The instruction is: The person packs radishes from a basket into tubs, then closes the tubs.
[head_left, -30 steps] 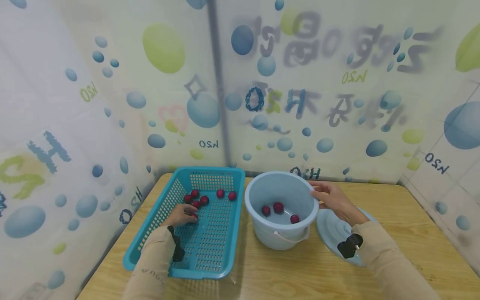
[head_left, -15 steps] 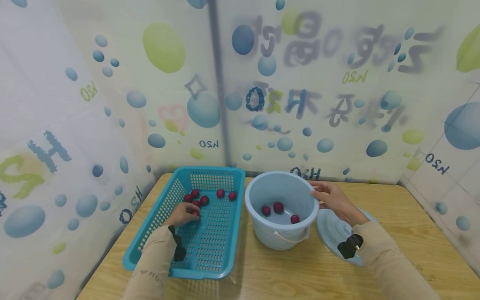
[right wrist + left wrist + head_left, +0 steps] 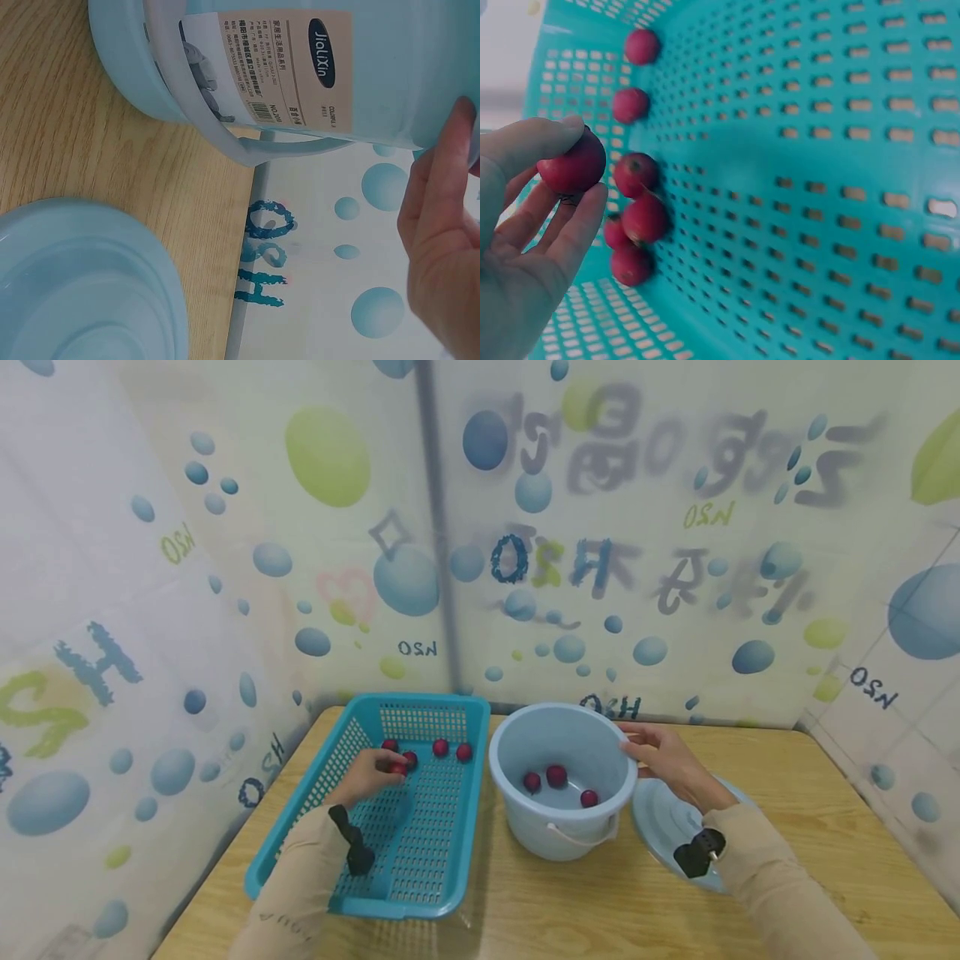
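Inside the turquoise plastic basket (image 3: 476, 802), my left hand (image 3: 367, 778) pinches a red radish (image 3: 574, 163) between thumb and fingers. It is raised above the basket floor. Several other radishes (image 3: 645, 219) lie toward the far end of the basket, partly behind the hand in the head view. My right hand (image 3: 667, 762) holds the right rim of the light blue bucket (image 3: 551, 835), thumb over the edge and fingers outside. Three radishes sit on the bucket's bottom, one radish (image 3: 557, 776) near its middle. The right wrist view shows a label (image 3: 289, 71) on the bucket's side.
A light blue lid (image 3: 90, 285) lies on the wooden table (image 3: 570, 910), right of the bucket and under the right forearm. The bucket's handle (image 3: 577, 838) hangs down in front. A patterned wall (image 3: 645, 568) stands close behind the table.
My left hand has picked up a radish from the basket floor and moved up and slightly right with it. My right hand and the bucket have stayed in place.
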`<action>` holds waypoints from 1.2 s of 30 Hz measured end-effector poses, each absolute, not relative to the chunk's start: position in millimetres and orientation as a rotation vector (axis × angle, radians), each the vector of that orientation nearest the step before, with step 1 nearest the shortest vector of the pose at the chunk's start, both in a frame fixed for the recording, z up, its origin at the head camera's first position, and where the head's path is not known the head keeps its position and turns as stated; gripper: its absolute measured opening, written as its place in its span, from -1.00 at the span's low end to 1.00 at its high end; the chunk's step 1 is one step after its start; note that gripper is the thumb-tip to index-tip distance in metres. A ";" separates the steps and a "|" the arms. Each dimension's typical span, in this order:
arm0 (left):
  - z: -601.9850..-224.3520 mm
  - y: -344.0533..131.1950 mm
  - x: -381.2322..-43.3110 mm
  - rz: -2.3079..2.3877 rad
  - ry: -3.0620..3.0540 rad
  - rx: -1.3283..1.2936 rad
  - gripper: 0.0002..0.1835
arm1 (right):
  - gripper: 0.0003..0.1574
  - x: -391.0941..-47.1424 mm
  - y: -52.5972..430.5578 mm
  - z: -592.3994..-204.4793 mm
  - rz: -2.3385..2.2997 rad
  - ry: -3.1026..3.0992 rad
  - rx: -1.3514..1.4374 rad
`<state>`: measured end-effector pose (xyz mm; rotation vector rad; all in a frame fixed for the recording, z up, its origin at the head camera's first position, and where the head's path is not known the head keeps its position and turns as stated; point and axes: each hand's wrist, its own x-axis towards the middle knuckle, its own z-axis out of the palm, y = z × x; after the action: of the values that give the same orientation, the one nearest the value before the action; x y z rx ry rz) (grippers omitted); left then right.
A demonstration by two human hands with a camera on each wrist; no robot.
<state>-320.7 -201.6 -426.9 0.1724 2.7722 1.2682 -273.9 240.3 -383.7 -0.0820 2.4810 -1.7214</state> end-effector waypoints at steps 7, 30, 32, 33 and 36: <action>-411.2 -191.3 -317.5 1.293 2.770 0.296 -0.69 | -0.39 -273.1 239.3 -381.7 -1.715 2.478 -0.078; -362.9 -135.6 -299.6 1.455 2.642 0.715 -0.66 | -0.35 -272.8 240.3 -383.5 -1.697 2.493 -0.093; -360.0 -132.0 -298.6 1.472 2.631 0.755 -0.66 | -0.35 -273.0 240.5 -383.1 -1.685 2.497 -0.079; -358.8 -130.5 -298.3 1.482 2.622 0.775 -0.66 | -0.36 -273.1 240.6 -383.1 -1.679 2.499 -0.077; -355.6 -125.8 -297.7 1.506 2.595 0.796 -0.65 | -0.37 -273.2 240.5 -382.6 -1.674 2.501 -0.089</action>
<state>-297.7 -125.8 -355.6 0.7962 2.5947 1.5055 -273.2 240.5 -382.6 -0.0886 2.5011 -1.6743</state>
